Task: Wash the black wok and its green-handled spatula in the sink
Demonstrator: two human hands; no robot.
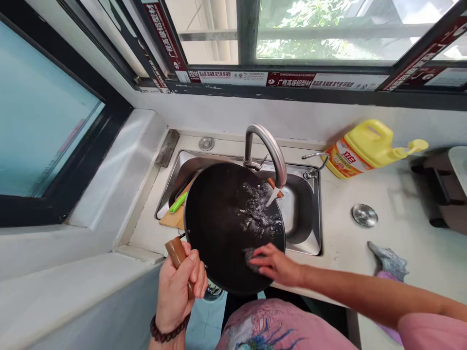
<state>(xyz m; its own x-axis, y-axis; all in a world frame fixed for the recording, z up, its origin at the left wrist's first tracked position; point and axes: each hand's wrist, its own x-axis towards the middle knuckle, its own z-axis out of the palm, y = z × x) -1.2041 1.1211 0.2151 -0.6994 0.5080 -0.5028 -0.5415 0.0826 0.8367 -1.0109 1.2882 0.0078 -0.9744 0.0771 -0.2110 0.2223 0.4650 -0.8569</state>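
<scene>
A black round pan [219, 218] is tilted over the steel sink [310, 233]. Water runs from the curved tap [268, 148] onto the pan's inside and splashes there. My left hand [180, 289] is closed round the pan's brown wooden handle [175, 250] at the sink's near edge. My right hand [273, 265] presses a dark scrubbing pad [250, 255] against the lower inside of the pan, fingers bent over it.
A wooden cutting board [173, 218] with a green-handled tool [178, 202] lies in the sink's left side. A yellow detergent jug [368, 148] lies on the counter at the back right. A round metal cap [365, 215] and a grey cloth [388, 260] rest on the right counter.
</scene>
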